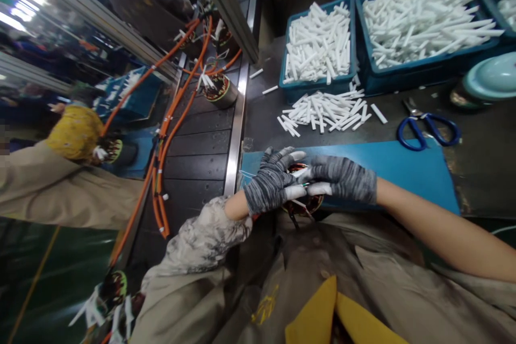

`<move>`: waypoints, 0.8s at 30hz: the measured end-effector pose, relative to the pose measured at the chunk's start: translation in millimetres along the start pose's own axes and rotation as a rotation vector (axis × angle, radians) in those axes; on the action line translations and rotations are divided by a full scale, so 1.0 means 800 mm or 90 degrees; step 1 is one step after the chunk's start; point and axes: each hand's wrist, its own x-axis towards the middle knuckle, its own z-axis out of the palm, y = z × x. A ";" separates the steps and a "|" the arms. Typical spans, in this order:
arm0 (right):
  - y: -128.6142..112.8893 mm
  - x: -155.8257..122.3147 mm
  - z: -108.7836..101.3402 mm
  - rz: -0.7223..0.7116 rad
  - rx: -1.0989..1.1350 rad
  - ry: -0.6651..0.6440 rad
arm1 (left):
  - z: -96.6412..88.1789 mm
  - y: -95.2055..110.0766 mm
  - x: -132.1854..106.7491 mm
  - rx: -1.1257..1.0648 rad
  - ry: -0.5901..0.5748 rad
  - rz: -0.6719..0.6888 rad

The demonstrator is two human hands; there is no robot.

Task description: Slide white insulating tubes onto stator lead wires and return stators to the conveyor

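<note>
— Where is the wire-wound round part (313, 205) to be found?
— It is set at the near edge of the blue mat (403, 172), toward the mat's left end, and is partly covered by both hands.
— How are the hands held?
— The left hand (271, 183), in a grey striped glove with white fingertips, is laid over the part with its fingers loosely bent. The right hand (344, 177), gloved alike, is reached across the mat, half closed, its fingertips brought close to those of the left.
— Is anything gripped?
— Whether wires or a tube are pinched by either hand cannot be told; the fingertips are too crowded.
— What is placed about the mat?
— Beyond it, loose white tubes (326, 110) are heaped, with filled teal bins (407, 79) behind. At its far edge, toward the right, blue-handled scissors (419, 114) are laid. Left of it, past a metal rail (237, 134), orange cables (173, 108) are strung.
</note>
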 end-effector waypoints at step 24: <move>0.068 -0.085 -0.111 0.442 -0.548 0.343 | 0.016 -0.009 -0.075 -0.030 0.361 -0.221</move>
